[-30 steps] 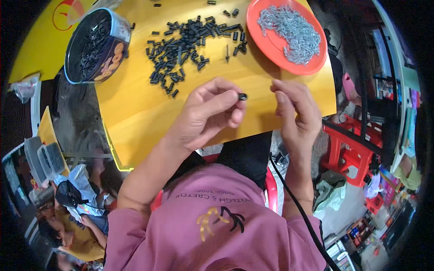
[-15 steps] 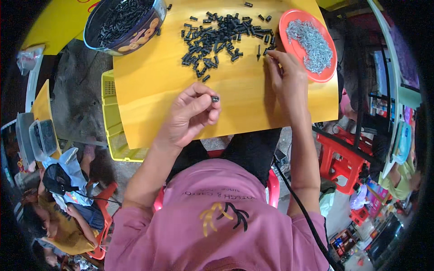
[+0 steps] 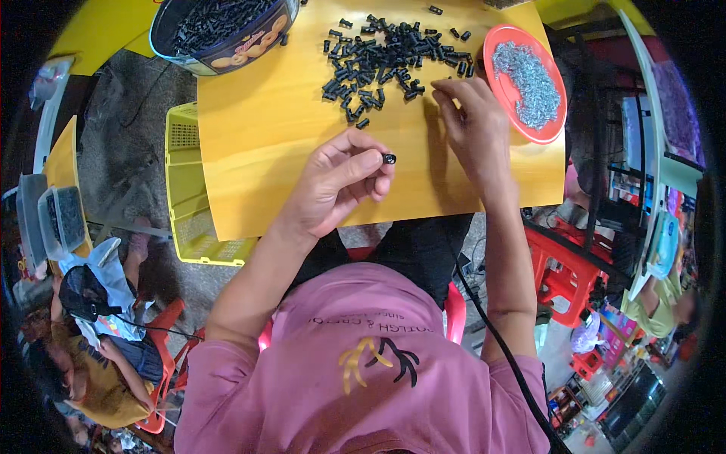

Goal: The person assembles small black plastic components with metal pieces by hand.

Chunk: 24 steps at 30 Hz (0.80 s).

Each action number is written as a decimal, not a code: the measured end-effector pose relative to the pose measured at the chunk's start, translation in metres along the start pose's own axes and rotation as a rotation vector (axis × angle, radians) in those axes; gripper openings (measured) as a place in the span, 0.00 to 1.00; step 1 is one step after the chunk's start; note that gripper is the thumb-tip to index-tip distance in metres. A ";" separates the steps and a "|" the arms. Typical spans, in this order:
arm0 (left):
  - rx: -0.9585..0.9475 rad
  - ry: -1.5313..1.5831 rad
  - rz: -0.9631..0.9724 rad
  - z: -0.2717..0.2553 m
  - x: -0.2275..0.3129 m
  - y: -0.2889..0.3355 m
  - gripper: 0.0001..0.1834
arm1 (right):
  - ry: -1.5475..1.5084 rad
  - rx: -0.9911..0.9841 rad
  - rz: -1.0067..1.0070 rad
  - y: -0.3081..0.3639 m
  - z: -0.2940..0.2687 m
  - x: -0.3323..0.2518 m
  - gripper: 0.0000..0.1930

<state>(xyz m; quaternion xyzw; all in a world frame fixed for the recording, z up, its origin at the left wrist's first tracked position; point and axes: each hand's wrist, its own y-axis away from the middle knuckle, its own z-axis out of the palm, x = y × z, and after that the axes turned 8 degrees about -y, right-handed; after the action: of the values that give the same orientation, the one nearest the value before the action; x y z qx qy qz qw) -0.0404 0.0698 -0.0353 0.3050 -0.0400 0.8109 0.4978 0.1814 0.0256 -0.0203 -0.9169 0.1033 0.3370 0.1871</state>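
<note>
My left hand (image 3: 336, 178) is closed over the near part of the table, pinching a small black plastic tube (image 3: 389, 159) between thumb and forefinger. The tube's round open end points to the right. Close to the right side of a pile of similar black tubes (image 3: 386, 57), my right hand (image 3: 476, 125) reaches down with thumb and forefinger drawn together. Anything between those fingertips is too small or hidden to make out. Beside that hand, an oval red plate (image 3: 560, 129) carries a heap of small shiny metal pieces (image 3: 529, 83).
A round dark tin (image 3: 219, 60) full of black parts stands at the table's far left. The yellow tabletop (image 3: 257, 166) ends just before my lap. A yellow plastic crate (image 3: 189, 204) sits below its left edge; a red stool (image 3: 563, 268) stands to the right.
My right hand has shifted left, over where a small black piece lay beside the pile; that piece no longer shows. The left hand keeps its tube. The whole view has shifted slightly.
</note>
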 end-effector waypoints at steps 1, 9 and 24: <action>0.000 -0.003 0.004 0.000 0.000 0.000 0.05 | 0.002 -0.032 -0.020 -0.001 0.004 -0.004 0.08; -0.015 -0.004 0.014 -0.001 -0.001 -0.001 0.05 | 0.108 -0.009 0.013 0.000 0.012 -0.008 0.08; -0.031 -0.036 0.111 0.031 -0.007 -0.003 0.08 | -0.970 -0.030 0.436 0.056 -0.041 -0.068 0.08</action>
<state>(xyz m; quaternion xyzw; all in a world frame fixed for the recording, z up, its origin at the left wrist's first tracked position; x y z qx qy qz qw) -0.0213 0.0547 -0.0146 0.3092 -0.0786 0.8308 0.4560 0.1366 -0.0378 0.0381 -0.6156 0.1883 0.7548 0.1260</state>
